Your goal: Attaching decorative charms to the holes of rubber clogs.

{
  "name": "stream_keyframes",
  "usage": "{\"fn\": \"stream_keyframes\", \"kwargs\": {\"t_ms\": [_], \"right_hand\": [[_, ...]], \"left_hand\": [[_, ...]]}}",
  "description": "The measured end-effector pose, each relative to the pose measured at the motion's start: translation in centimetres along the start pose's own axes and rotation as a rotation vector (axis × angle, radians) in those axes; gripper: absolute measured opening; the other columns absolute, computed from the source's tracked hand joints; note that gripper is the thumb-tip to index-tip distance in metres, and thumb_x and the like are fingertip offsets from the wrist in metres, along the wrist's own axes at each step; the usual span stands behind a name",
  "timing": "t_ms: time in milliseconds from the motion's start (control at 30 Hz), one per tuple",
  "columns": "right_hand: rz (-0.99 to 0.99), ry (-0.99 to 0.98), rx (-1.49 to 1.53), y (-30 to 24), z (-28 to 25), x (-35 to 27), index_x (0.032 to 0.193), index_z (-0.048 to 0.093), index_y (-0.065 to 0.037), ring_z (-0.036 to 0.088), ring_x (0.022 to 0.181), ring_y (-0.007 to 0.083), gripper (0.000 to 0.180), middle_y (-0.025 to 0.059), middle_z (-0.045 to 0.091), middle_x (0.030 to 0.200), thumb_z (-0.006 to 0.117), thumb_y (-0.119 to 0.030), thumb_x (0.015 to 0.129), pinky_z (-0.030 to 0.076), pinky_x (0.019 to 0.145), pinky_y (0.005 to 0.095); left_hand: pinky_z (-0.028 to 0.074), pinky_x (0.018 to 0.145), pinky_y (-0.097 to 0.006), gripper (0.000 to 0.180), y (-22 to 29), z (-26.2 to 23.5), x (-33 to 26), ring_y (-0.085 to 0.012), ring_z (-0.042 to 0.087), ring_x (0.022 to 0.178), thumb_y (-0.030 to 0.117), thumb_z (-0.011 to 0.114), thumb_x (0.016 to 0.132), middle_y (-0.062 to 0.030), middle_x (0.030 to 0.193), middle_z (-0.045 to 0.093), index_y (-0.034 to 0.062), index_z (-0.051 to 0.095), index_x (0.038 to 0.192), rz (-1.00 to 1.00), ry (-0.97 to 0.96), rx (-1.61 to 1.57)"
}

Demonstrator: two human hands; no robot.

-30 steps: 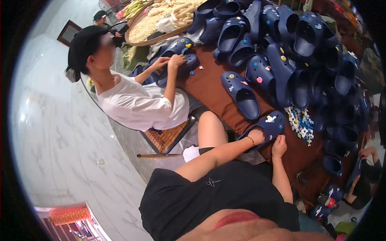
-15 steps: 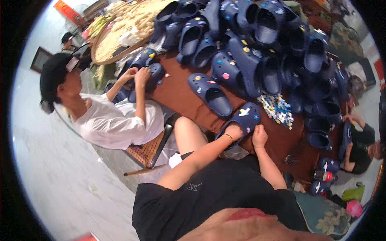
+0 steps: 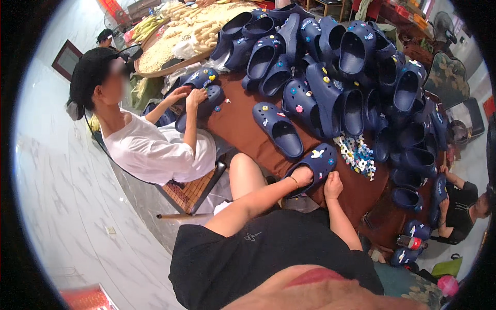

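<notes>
While the left hand (image 3: 305,177) sits inside the foot opening of a navy clog (image 3: 325,164), its fingers are hidden; cannot tell whether they grip. Clog is in front of the wearer, at the near edge of a brown cloth (image 3: 235,124), toe pointing away; a white charm (image 3: 316,155) shows on its upper. Right hand (image 3: 334,185) closed, fingers curled in, just beside the clog's right side; contact, or anything small pinched, not clear. Loose charms (image 3: 356,157), white, blue and yellow, heaped near the toe. Second clog (image 3: 268,118) lies just beyond, apart from the hands. Large heap of navy clogs (image 3: 323,98) behind. To the left, a co-worker in a white shirt (image 3: 155,139), both hands at another decorated clog (image 3: 212,102).
</notes>
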State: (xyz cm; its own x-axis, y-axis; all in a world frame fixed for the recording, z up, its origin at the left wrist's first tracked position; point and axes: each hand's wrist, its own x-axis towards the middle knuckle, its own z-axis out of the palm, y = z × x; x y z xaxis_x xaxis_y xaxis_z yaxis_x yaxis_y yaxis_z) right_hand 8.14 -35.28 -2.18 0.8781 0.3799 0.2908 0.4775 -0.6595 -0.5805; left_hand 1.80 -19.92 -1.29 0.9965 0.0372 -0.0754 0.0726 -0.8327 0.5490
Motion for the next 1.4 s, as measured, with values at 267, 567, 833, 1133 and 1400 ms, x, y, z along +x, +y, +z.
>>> {"fn": "stream_keyframes", "kwargs": {"t_ms": [267, 567, 833, 1133, 1400], "right_hand": [[0.008, 0.001, 0.044, 0.2, 0.1, -0.2, 0.078, 0.051, -0.006, 0.053, 0.065, 0.0392, 0.023, 0.0195, 0.056, 0.071, 0.041, -0.025, 0.086, 0.04, 0.056, 0.0474], [0.044, 0.027, 0.03, 0.8, 0.0, -0.1, 0.079, 0.051, -0.007, 0.054, 0.066, 0.0391, 0.024, 0.0188, 0.057, 0.071, 0.04, -0.027, 0.086, 0.04, 0.057, 0.0473], [0.057, 0.058, 0.104, 1.1, 0.4, -0.1, 0.079, 0.051, -0.009, 0.054, 0.064, 0.0384, 0.023, 0.0178, 0.056, 0.069, 0.042, -0.028, 0.085, 0.04, 0.055, 0.0465], [0.035, 0.038, 0.157, 0.8, 0.0, -0.3, 0.078, 0.052, -0.009, 0.054, 0.065, 0.0376, 0.02, 0.0162, 0.057, 0.069, 0.045, -0.026, 0.084, 0.042, 0.056, 0.0452], [0.048, 0.044, 0.102, 0.8, 0.4, -0.6, 0.078, 0.052, -0.01, 0.055, 0.065, 0.0369, 0.021, 0.016, 0.058, 0.069, 0.043, -0.028, 0.084, 0.042, 0.055, 0.0455]], "left_hand": [[0.038, 0.066, -0.042, 0.027, 1.0, -0.5, -3.6, -0.0358, 0.048, 0.074, 0.024, 0.051, 0.073, -0.0203, 0.074, 0.049, -0.0033, 0.049, 0.074, 0.25, 0.175, -0.269], [0.04, 0.07, -0.041, 0.025, 3.0, 0.4, -3.9, -0.0356, 0.048, 0.078, 0.021, 0.052, 0.076, -0.019, 0.076, 0.052, -0.0034, 0.051, 0.074, 0.212, 0.3, -0.125], [0.038, 0.072, -0.042, 0.026, 3.2, -4.9, -8.2, -0.0371, 0.047, 0.079, 0.022, 0.05, 0.079, -0.0219, 0.079, 0.05, -0.0041, 0.05, 0.082, 0.161, 0.346, -0.31], [0.04, 0.064, -0.043, 0.028, 0.2, -11.7, -10.9, -0.0382, 0.053, 0.075, 0.023, 0.054, 0.079, -0.024, 0.077, 0.054, -0.005, 0.053, 0.081, -0.319, 0.782, -0.313], [0.039, 0.074, -0.045, 0.035, -6.5, -12.6, -6.6, -0.0405, 0.05, 0.082, 0.024, 0.048, 0.083, -0.0274, 0.087, 0.053, -0.0097, 0.051, 0.087, -0.508, 1.016, -0.076]]}}
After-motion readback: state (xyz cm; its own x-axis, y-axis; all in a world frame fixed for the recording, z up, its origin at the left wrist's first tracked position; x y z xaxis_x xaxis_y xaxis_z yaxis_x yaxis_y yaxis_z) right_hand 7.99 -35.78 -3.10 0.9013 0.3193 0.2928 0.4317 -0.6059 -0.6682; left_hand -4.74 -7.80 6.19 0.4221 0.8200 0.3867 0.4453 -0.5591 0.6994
